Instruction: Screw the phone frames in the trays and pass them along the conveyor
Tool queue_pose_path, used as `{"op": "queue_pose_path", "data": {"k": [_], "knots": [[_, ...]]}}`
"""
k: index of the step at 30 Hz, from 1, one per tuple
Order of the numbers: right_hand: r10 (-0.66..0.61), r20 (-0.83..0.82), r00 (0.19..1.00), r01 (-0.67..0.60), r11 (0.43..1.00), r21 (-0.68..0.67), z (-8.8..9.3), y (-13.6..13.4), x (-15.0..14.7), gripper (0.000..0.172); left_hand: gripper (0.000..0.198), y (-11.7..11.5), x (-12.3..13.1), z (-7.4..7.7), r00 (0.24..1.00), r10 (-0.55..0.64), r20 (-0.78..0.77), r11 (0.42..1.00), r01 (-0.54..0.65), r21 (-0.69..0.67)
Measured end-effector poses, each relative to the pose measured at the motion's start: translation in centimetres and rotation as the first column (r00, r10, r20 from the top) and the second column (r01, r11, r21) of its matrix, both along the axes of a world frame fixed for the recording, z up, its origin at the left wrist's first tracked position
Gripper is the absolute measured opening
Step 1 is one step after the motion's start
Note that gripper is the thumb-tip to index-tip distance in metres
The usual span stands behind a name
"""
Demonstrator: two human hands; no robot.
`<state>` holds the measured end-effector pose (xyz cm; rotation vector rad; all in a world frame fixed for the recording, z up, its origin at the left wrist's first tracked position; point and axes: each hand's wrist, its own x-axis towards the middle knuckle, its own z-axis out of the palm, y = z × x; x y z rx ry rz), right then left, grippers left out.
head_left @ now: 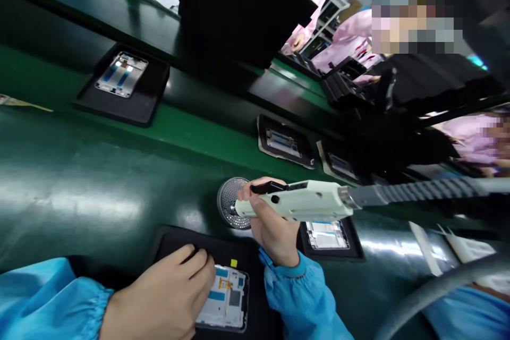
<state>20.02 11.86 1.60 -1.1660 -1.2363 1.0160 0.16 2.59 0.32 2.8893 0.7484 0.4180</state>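
Note:
My right hand (273, 223) grips a white handheld air gun (303, 201) with a black tip, and a grey corrugated hose (422, 191) runs from its rear. Just beyond the tip stands a round perforated metal disc (230, 203), partly behind my fingers. My left hand (171, 289) rests on a black tray (243, 252), its fingertips at the edge of a white-backed phone frame (225, 297). Whether those fingers grip the frame is hard to tell. A small yellow tag (234, 263) lies just above the frame.
A green conveyor belt (99, 191) runs diagonally, carrying several black trays with phone frames, such as the tray (121, 85) and the tray (330, 241). A black monitor (239, 5) stands beyond it. Co-workers in pink smocks (345, 37) work farther back. A grey hose (438, 292) crosses the lower right.

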Motion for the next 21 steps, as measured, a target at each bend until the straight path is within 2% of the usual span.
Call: {"op": "queue_pose_path", "data": {"k": [8, 15, 18, 21], "knots": [[0.006, 0.041, 0.999, -0.006, 1.000, -0.006, -0.2, 0.0, -0.1, 0.020, 0.051, 0.6, -0.1, -0.2, 0.999, -0.025, 0.046, 1.000, 0.025, -0.009], [0.044, 0.006, 0.999, -0.044, 0.999, -0.009, 0.0, 0.0, -0.7, 0.015, 0.051, 0.6, 0.1, -1.1, 0.998, -0.001, 0.064, 1.000, 0.003, -0.030], [0.035, -0.047, 0.998, -0.035, 0.999, -0.006, 0.9, -0.1, -0.7, 0.016, 0.052, 0.5, 0.1, -1.5, 0.997, 0.020, 0.074, 0.999, -0.018, -0.028], [0.028, -0.121, 0.992, -0.021, 0.998, 0.059, 2.7, -1.0, -0.3, 0.019, 0.054, 0.3, 0.1, -1.6, 0.995, 0.042, 0.086, 0.999, -0.040, -0.023]]}}
